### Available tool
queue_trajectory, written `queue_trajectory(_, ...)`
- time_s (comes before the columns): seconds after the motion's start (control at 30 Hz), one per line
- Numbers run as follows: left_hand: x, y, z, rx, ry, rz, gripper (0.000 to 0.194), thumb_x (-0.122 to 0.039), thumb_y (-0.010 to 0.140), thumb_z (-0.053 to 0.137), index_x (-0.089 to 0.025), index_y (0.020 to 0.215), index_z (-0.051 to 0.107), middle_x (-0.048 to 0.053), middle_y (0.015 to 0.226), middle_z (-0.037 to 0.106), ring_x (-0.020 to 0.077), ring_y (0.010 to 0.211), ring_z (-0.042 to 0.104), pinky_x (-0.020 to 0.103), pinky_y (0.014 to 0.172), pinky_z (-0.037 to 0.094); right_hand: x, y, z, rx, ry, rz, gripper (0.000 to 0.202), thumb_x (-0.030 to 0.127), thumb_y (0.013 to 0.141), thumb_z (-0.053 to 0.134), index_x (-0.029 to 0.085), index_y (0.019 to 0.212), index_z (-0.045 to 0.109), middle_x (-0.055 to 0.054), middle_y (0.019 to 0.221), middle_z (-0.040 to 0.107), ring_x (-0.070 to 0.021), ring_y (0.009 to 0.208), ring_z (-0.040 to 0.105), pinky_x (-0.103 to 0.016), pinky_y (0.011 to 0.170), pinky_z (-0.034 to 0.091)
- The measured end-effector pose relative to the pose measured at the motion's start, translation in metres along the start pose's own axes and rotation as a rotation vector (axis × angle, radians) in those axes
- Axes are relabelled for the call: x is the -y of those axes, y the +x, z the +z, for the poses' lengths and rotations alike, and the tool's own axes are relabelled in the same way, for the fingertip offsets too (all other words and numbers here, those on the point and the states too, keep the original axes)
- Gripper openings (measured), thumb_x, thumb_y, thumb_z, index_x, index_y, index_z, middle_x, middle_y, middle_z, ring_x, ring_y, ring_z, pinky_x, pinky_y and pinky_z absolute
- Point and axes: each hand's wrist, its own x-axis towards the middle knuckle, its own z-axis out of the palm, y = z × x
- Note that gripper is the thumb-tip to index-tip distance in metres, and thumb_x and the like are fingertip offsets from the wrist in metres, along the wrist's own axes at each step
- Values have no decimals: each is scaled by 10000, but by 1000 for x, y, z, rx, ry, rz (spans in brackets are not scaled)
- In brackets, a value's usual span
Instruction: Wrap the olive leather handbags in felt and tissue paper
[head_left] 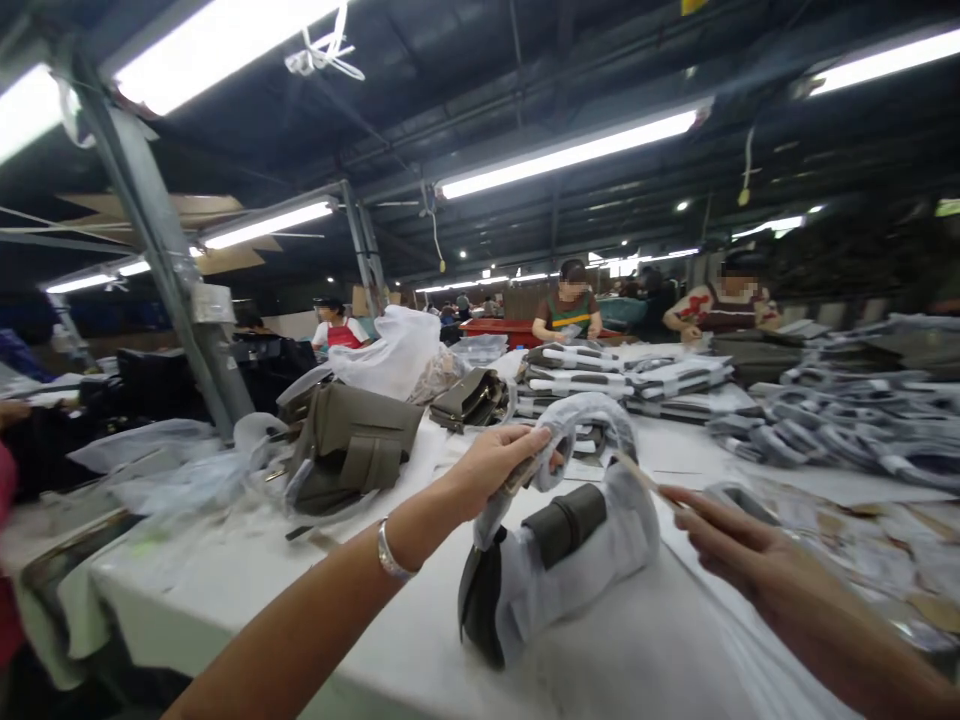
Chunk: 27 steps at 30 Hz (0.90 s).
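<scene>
My left hand [499,462], with a silver bracelet at the wrist, is closed around the strap [592,408] of an olive handbag, near its upper left end. Pale wrapping covers the strap, which arches up in a loop. Below it the handbag [566,527] rests on the white table, partly covered in white wrapping with its dark olive flap strip showing. To the right of the strap, my right hand [727,545] pinches a thin tan strip [637,472] whose tip reaches the wrapped strap. What the strip is made of I cannot tell.
Another olive bag [352,445] and a smaller open one [471,398] lie left on the white table [247,590]. Stacked wrapped pieces [585,380] stand behind. Wrapped straps [832,430] pile up right. Co-workers [570,310] work across the table. A metal post [169,240] rises left.
</scene>
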Motion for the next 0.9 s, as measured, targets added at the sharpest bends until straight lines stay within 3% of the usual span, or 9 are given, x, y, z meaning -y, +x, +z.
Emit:
queue_trajectory(0.07,-1,0,-1,4,30,-3,506,-633,823,616,-138,838,720,48,776,675,120,615,516,238,572,360,22,-13,24,155,128,8,526,636,696,711,360,1142,749,-88,745,683,-217,604,588,-356,494,410)
queue_trajectory(0.13,-3,0,-2,8,64,1,509,-646,823,609,-149,833,717,38,757,670,122,607,511,239,573,361,35,-19,42,263,181,-16,498,620,717,713,308,1100,771,-44,698,650,-179,554,504,-315,475,344)
queue_trajectory(0.3,-6,-2,-3,20,149,32,511,-652,839,582,-158,816,713,24,726,647,131,618,511,241,571,353,43,-18,60,283,192,-83,311,524,789,688,248,880,799,-11,622,584,-162,567,487,-291,529,354)
queue_trajectory(0.47,-8,-5,2,55,229,52,484,-623,868,560,-165,814,704,-5,666,581,108,567,436,232,525,295,53,-8,75,298,227,-165,310,479,842,649,236,969,793,20,588,550,-136,552,455,-271,540,347)
queue_trajectory(0.57,-8,-5,5,81,278,63,474,-609,885,534,-167,819,693,-13,647,550,105,545,403,231,503,284,63,-1,88,339,352,-190,344,504,856,645,235,1018,787,14,669,598,-125,595,463,-256,560,351)
queue_trajectory(0.67,-7,-2,5,75,353,101,452,-594,883,533,-175,848,697,-1,680,575,128,584,439,236,517,310,71,3,97,392,513,-113,357,521,820,688,228,998,788,-19,854,687,-140,746,546,-248,647,420)
queue_trajectory(0.8,-9,-1,2,46,486,174,394,-557,865,566,-200,815,724,12,744,653,188,713,546,252,613,387,80,2,97,462,676,52,330,450,729,788,226,971,782,-51,1043,716,-177,970,600,-254,772,482)
queue_trajectory(0.9,-12,-3,0,22,565,217,365,-527,883,548,-226,890,755,13,855,724,233,840,614,269,724,427,85,-1,92,523,754,106,282,377,740,765,239,986,768,-42,1126,705,-195,1074,606,-254,808,501)
